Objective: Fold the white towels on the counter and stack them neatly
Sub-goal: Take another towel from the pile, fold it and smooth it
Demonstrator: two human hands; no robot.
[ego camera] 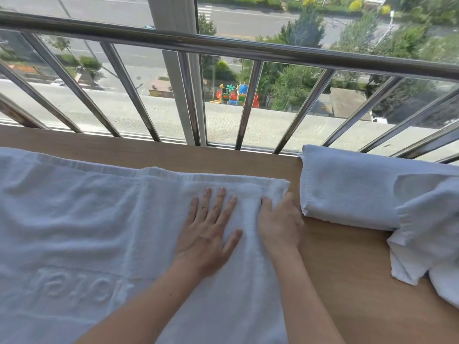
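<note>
The left hand (206,229) is lying flat with its fingers spread, pressing on the large white towel (87,219) that is covering the wooden counter (347,281). Just to its right, the right hand (278,222) is gripping that towel's right edge, thumb on top and fingers curling under out of sight. Right of this hand a folded towel (347,192) is sitting, with a rumpled towel (427,232) overlapping its far end.

Towel (99,219) under left grip (208,229), edge in right grip (279,222).
</note>
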